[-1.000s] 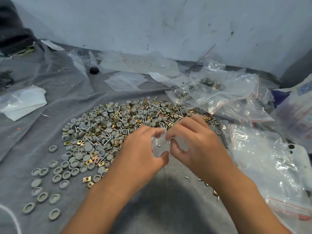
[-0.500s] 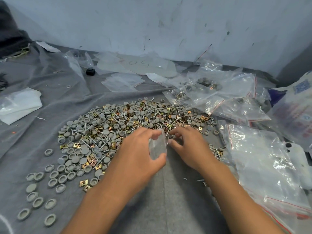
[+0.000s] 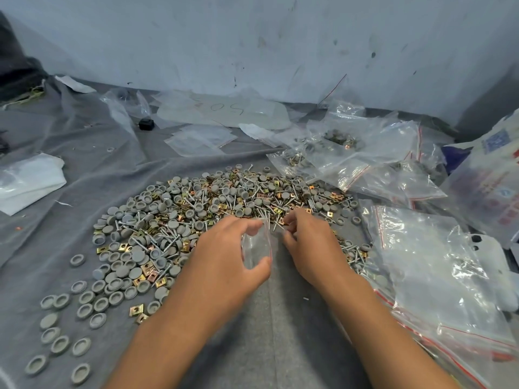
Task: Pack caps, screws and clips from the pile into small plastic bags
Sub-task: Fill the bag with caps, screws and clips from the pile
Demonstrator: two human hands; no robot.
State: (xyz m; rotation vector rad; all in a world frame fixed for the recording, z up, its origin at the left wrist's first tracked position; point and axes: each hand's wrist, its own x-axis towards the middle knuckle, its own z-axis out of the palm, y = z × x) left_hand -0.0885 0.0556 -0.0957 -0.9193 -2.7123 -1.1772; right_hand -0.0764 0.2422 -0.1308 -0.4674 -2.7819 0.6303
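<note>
The small clear bag stands near the pile's near edge, pinched between the left hand's thumb and fingers. The right hand, at the bag's mouth a second ago, has reached into the pile, fingers curled over screws, probably fetching the next piece.

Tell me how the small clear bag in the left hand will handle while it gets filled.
The small clear bag looks thin and floppy, so it probably collapses unless held open. Its glossy film may slip in the left hand. Pointed screws from the pile might snag or pierce it.
</note>
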